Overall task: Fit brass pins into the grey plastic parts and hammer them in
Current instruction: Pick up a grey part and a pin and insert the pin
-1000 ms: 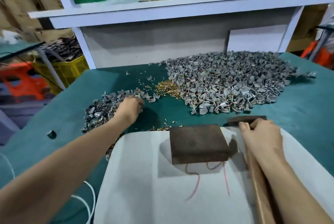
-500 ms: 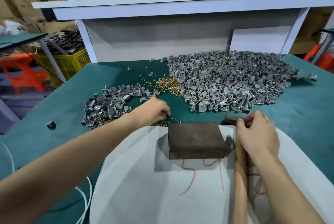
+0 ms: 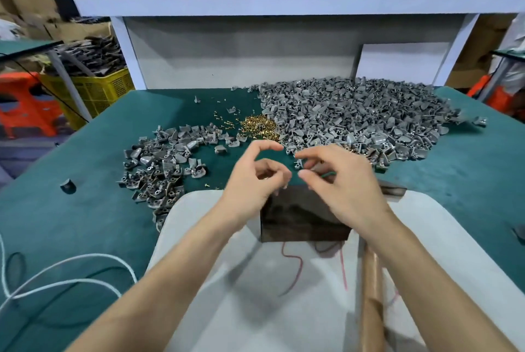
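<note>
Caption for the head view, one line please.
Left hand and right hand hover close together over the dark block; hammer lies beside it, unheld.

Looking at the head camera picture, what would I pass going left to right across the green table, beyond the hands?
Lone grey part → smaller pile of grey parts → heap of brass pins → large pile of grey parts.

grey plastic parts (image 3: 355, 124) in two heaps, brass pins (image 3: 258, 127) piled between
</note>
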The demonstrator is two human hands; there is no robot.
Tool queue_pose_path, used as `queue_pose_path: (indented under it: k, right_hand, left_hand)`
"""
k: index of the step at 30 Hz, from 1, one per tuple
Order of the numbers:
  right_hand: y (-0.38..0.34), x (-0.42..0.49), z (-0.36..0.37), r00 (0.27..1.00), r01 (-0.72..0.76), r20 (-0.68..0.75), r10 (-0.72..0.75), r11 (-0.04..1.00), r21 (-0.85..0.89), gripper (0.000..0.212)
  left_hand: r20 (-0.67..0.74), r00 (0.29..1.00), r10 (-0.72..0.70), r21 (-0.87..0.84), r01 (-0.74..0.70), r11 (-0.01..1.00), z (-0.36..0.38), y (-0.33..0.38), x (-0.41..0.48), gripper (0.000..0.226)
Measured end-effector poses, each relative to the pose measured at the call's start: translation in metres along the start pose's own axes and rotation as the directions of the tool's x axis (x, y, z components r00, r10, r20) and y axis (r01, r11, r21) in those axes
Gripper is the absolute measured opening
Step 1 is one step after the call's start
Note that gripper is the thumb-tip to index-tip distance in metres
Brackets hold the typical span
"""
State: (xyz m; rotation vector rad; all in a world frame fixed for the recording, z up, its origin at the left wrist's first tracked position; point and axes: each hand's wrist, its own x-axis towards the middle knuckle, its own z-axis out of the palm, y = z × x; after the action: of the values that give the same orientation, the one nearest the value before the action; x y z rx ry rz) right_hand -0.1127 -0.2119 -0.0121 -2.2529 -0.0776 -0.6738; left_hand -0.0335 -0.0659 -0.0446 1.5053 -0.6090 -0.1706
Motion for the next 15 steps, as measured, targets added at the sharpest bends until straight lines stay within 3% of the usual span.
queue_pose_path:
  k: [4, 10, 15]
  right_hand:
    - [0.001, 0.001, 0.016, 0.993, 0.023, 0.113, -0.03, 0.998, 0.063, 0.023]
    - [0.009, -0.008, 0.026, 0.996, 0.037, -0.086, -0.035, 0.999, 0.015, 0.024]
    - [0.006, -0.016, 0.028, 0.959, 0.15, -0.231, -0.166, 0.985, -0.083, 0.017]
  left_hand:
    - [-0.074, 0.997, -0.019, -0.143, 0.008, 0.99, 0.005, 0.001, -0.012, 0.029]
    - [-0.052, 0.999, 0.01, -0.196, -0.02, 0.98, 0.008, 0.005, -0.013, 0.029]
    - [-0.033, 0.999, 0.016, -0.204, -0.023, 0.979, 0.008, 0.007, -0.014, 0.029]
